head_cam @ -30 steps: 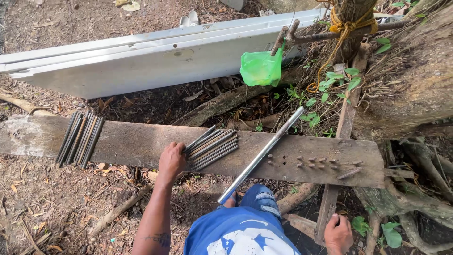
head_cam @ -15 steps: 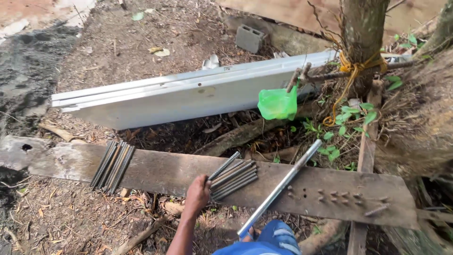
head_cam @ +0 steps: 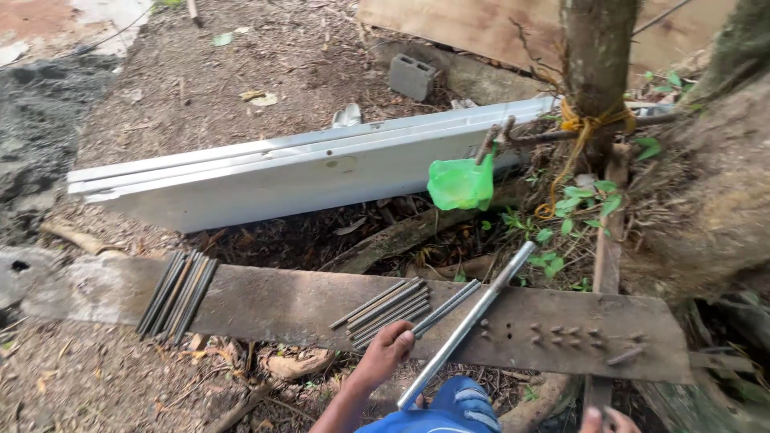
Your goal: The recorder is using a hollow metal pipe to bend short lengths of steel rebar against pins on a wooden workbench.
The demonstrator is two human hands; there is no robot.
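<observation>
Plank [head_cam: 273, 305] centre: bare wood between the two rod bundles; open passage.
9 o'clock: rod bundle [head_cam: 176, 293] lies across the plank.
Left hand [head_cam: 391, 345]: short rods [head_cam: 389, 309] touching it at 12 o'clock.
3 o'clock: metal pipe [head_cam: 469, 321] slants across; upright nails [head_cam: 577, 335] beyond.
12 o'clock: white panel [head_cam: 281, 172] walls off the far side.

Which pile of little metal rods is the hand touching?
The left hand rests at the middle pile of short rods, beside the long silver pipe. The other pile lies apart, far down the plank's left end.
</observation>
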